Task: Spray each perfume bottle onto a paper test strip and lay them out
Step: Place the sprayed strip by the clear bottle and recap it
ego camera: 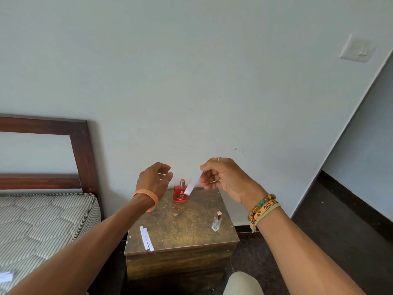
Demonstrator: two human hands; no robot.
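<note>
A red perfume bottle [180, 193] with a silver collar stands at the back of a small wooden stand [182, 222]. A slim clear bottle [216, 222] with a pink cap stands near the stand's right edge. My right hand [225, 177] pinches a white paper strip [193, 182], which hangs down in front of the red bottle's top right. My left hand [154, 179] hovers left of the red bottle with its fingers curled; a pale sliver shows between them, and I cannot tell what it is. Two strips [146, 238] lie side by side at the stand's front left.
A bed with a striped mattress [42, 222] and a dark wooden headboard [83, 154] stands left of the stand. More white strips [6, 276] lie on the mattress at the bottom left. The wall is right behind the stand. My knee [242, 283] shows below it.
</note>
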